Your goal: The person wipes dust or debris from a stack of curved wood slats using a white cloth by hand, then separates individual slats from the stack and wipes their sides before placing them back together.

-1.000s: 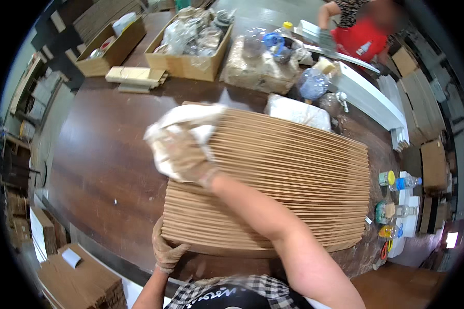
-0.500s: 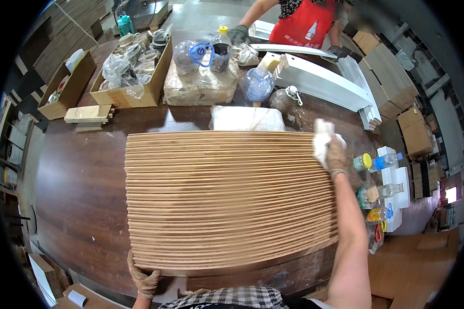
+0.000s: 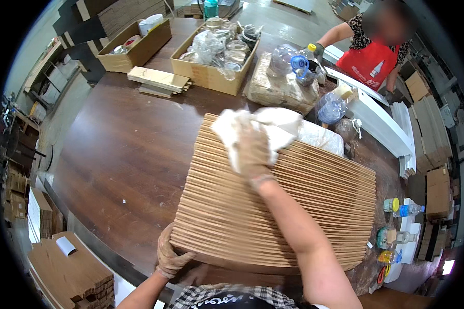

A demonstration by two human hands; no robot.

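A ribbed wooden panel (image 3: 314, 206), light ridges over darker brown grooves, lies at a slant on the dark brown table (image 3: 113, 154). My left hand (image 3: 174, 252), in a brownish work glove, is closed round its near left corner. On the panel's far left part, my gloved right hand (image 3: 252, 149) presses a bunched white cloth (image 3: 281, 123) against the ridges. That hand is a little blurred, and the cloth partly covers its fingers. My right forearm crosses over the panel.
Open cartons (image 3: 227, 74) of jars and plastic stand at the far side, beside wood strips (image 3: 157, 80). A wrapped block (image 3: 283, 87) carries bottles. White mouldings (image 3: 381, 123) lie far right, near a co-worker in a red apron (image 3: 368, 64). Small bottles (image 3: 389, 239) line the right edge.
My right hand has swept the white cloth from the panel's far right corner to its far left. The panel now appears slanted and the whole view has shifted. My left hand still grips the corner.
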